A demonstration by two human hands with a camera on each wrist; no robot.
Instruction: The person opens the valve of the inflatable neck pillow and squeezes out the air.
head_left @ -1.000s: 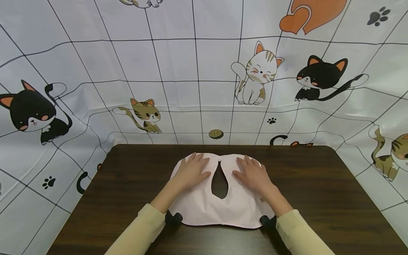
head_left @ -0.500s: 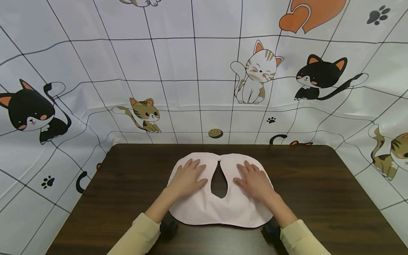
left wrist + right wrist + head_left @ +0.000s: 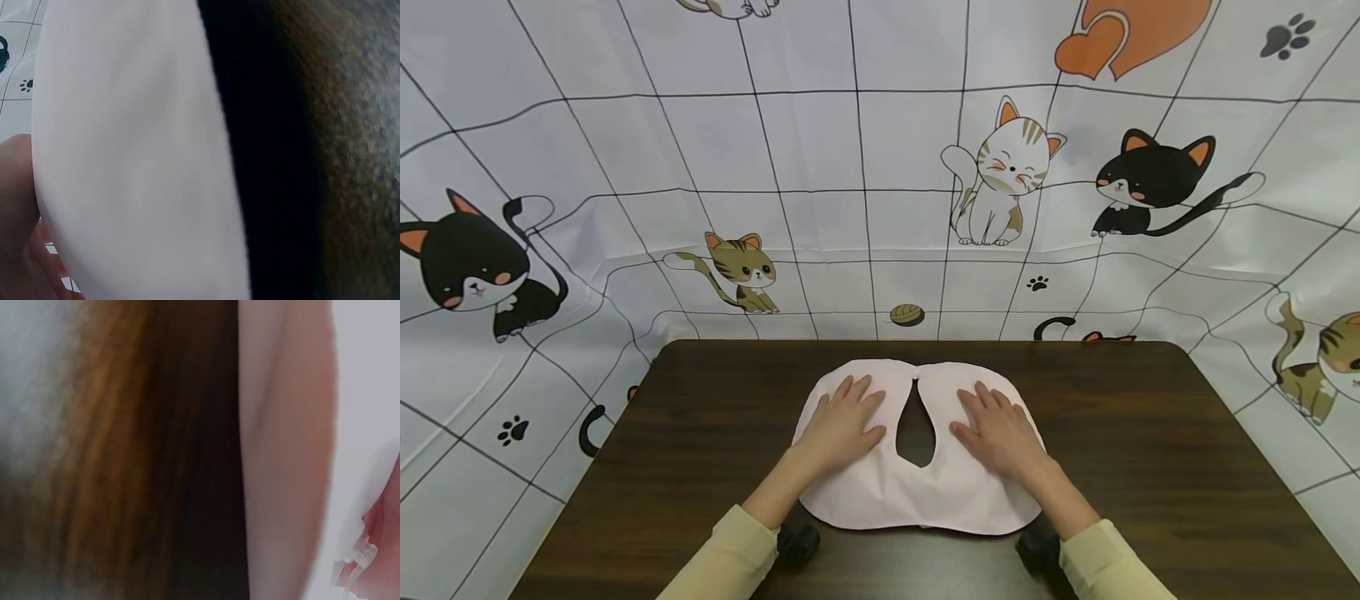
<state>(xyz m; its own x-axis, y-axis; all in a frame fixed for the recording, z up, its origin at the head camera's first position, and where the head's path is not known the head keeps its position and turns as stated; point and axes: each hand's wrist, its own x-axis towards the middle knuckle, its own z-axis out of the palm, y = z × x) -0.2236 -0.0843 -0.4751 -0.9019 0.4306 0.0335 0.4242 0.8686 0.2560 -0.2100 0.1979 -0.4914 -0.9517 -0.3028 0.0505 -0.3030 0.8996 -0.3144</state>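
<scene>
1. Far left to far right, behind: white grid backdrop (image 3: pixel 820 150) with cat prints, beyond the worktop (image 3: pixel 700 417) at 12 o'clock.
2. Left sleeve (image 3: pixel 730 550), pale yellow, enters from 8 o'clock; dark wrist device (image 3: pixel 797 543) just beside it.
3. Left hand (image 3: pixel 842 425): on the left lobe, at 9 o'clock of the central gap. Fingers spread and extended toward 1 o'clock, thumb apart toward 3. Nothing pinched; force of contact cannot be told.
4. Pale pink U-shaped pillow (image 3: pixel 917 500): flat on the worktop, centred between the arms. Round lobes at 10 and 2 o'clock meet at 12, above a teardrop gap; wide edge faces 6.
5. Progress (judged): laying out looks done; both lobes lie level, outline even, neither side folded over. Faint ripples remain toward 6 o'clock. Left to do: any last smoothing, then lifting both palms away.
6. Right hand (image 3: pixel 1003 432): on the right lobe, at 3 o'clock of the gap. Fingers fanned toward 11, thumb toward 10; grips nothing.
7. Right sleeve (image 3: pixel 1108 558) enters from 4 o'clock.
</scene>
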